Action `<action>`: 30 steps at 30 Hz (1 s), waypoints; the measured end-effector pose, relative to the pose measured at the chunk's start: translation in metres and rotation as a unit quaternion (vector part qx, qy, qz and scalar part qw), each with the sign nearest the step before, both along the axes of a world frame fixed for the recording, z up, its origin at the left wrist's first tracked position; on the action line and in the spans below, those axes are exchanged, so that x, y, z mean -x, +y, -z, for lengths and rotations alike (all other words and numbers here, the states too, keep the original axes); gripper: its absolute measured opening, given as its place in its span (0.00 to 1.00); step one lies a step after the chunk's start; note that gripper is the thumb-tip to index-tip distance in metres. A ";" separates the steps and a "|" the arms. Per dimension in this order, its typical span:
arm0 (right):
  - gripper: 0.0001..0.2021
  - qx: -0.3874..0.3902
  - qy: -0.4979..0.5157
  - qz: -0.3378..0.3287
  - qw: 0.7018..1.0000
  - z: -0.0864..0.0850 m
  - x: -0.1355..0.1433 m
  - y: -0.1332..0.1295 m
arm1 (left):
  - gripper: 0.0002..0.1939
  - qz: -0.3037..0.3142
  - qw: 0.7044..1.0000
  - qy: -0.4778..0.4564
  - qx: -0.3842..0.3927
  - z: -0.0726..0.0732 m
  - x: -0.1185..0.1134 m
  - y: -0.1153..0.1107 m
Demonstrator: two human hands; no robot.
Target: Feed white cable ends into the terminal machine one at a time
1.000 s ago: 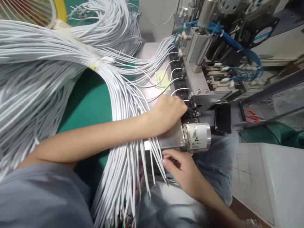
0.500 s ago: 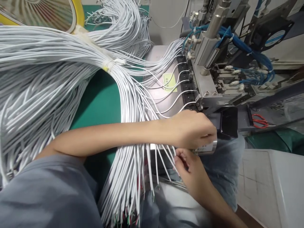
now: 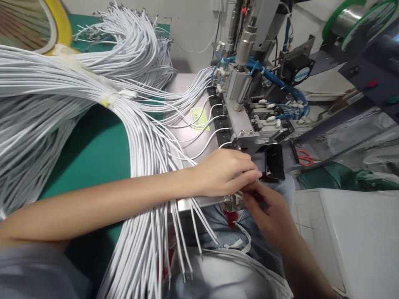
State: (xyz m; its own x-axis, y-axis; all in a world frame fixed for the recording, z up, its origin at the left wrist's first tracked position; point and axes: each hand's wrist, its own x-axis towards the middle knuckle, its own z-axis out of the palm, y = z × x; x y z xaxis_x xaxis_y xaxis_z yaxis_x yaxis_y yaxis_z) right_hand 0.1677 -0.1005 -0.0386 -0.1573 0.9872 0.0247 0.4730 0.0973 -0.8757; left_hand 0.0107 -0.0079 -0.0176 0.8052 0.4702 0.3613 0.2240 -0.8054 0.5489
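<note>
My left hand [image 3: 229, 172] reaches across a thick bundle of white cables [image 3: 149, 153], its thumb and fingers closed in a pinch at the front end of the machine's clamp row. Whatever those fingertips hold is hidden. Close against them, my right hand [image 3: 268, 207] is pinched too, with a short bit of white cable [image 3: 239, 193] showing at its fingers. Beyond the left hand, several single white cables run into a row of black clamps [image 3: 222, 123] along the soldering-type machine [image 3: 243, 118]. Loose cable ends with stripped tips hang below my left forearm.
A pale metal plate with a yellow label [image 3: 199, 118] lies before the clamps. More cables are heaped on the green mat [image 3: 96, 153]. Red-handled scissors [image 3: 305, 158], a black bin [image 3: 274, 162], a solder wire spool [image 3: 346, 20] and a white surface [image 3: 361, 241] are to the right.
My right hand has moved up and right from the hanging cables to meet my left fingertips. My left hand has turned from a fist-like shape to a pinch. The view has shifted right.
</note>
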 end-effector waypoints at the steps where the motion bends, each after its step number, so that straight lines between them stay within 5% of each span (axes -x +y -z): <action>1: 0.04 -0.020 0.034 0.032 0.999 0.000 -0.001 0.003 | 0.18 -0.003 1.000 -0.002 0.009 0.000 0.000 0.000; 6: 0.10 -0.067 0.188 0.150 0.968 -0.001 -0.006 0.024 | 0.15 -0.024 0.999 -0.045 0.018 0.001 -0.001 0.001; 13: 0.10 -0.034 0.300 0.145 0.942 0.004 -0.005 0.033 | 0.11 -0.043 0.993 -0.104 0.032 -0.001 0.000 0.004; 22: 0.10 -0.140 0.174 0.107 0.969 -0.003 -0.009 0.036 | 0.11 -0.032 0.987 -0.145 0.060 -0.001 -0.002 0.001; 30: 0.09 -0.134 0.094 0.091 0.982 -0.013 -0.020 0.044 | 0.11 -0.036 0.990 -0.138 0.001 0.005 -0.001 0.003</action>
